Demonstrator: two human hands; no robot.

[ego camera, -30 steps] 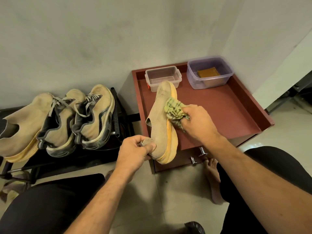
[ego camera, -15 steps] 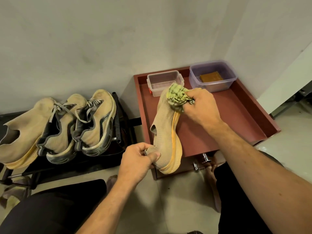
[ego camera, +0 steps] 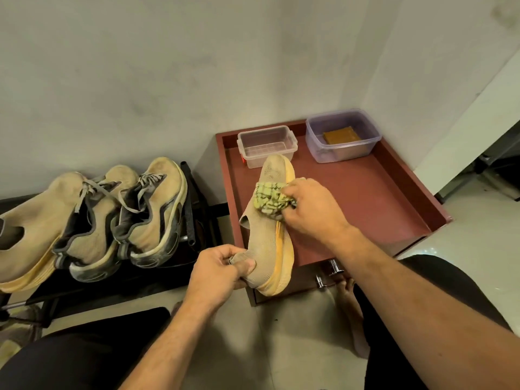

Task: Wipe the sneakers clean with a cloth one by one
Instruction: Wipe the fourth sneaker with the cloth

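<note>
A tan knit sneaker with an orange sole (ego camera: 267, 243) is held over the front left of a red-brown tray (ego camera: 394, 209), toe pointing away from me. My left hand (ego camera: 219, 273) grips its heel. My right hand (ego camera: 312, 209) holds a bunched green patterned cloth (ego camera: 271, 199) and presses it on the sneaker's upper near the middle. On a black rack (ego camera: 112, 285) at the left lie three more dusty sneakers: a tan slip-on (ego camera: 28, 232) and two laced ones (ego camera: 95, 220) (ego camera: 154, 212).
At the back of the tray stand a clear empty plastic box (ego camera: 267, 144) and a purple-tinted tub (ego camera: 342, 135) holding a brown block. Metal drawer knobs (ego camera: 327, 274) stick out below the tray. My knees and a bare foot (ego camera: 351, 313) are on the tiled floor.
My right hand slid the cloth from mid-shoe up to the toe, then back down toward the middle. The left hand kept its grip on the heel.
</note>
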